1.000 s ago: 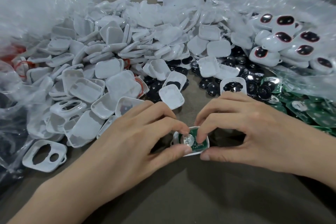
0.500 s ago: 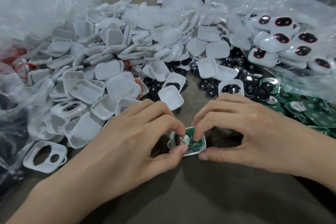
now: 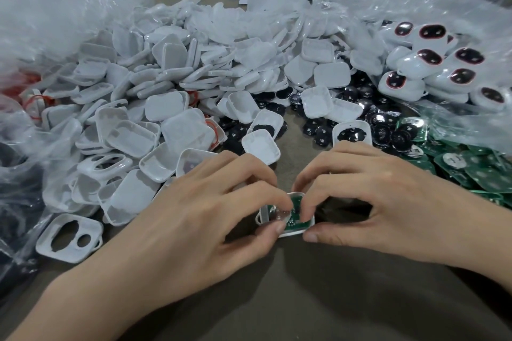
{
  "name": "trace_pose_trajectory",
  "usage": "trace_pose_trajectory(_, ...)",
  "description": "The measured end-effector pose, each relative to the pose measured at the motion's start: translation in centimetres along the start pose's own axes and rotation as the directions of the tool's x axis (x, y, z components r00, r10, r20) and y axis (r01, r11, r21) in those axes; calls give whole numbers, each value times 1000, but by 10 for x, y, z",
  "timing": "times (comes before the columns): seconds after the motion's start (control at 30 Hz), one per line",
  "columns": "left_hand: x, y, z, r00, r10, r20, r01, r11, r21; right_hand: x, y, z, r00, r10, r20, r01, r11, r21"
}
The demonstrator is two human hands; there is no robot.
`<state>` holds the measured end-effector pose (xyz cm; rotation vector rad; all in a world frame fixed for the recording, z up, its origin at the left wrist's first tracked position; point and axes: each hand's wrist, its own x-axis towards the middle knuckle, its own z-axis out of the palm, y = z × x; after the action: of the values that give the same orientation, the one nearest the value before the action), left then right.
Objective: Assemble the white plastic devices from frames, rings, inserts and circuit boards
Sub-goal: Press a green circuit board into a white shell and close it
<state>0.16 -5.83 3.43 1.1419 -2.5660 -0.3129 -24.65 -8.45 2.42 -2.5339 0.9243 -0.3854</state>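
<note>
Both hands pinch one white frame (image 3: 288,231) with a green board (image 3: 296,209) inside: left hand (image 3: 194,219) at its left, right hand (image 3: 368,202) at its right, on the near surface (image 3: 304,299).

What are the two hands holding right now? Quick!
Left hand: closed, pinching the white case with a green board in it.
Right hand: closed, pinching the same case from the other side.
</note>
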Motion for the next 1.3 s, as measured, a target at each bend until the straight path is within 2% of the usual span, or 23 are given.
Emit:
trace_pose_trajectory(0.13,1,1,2,998,68,-7,-68,998,-12,0,1,1,1000,27,-12,-26,999,25)
trace_pose_trajectory(0.4,1,4,7,995,96,20,-96,995,0,-2,1,2,995,100,-19,-99,993,58)
trace_pose_trajectory(0.67,1,6,12,995,98,14,-98,995,13,-1,1,1,998,47,-49,-45,998,39)
trace_pose_trajectory(0.9,-2,-4,1,999,16,-34,-15,1000,9,0,2,1,995,-38,-97,38,999,-4)
trace_pose_trajectory(1.3,-1,-9,1,999,1,-47,0,1000,10,-2,4,0,985,-67,-158,55,995,-81)
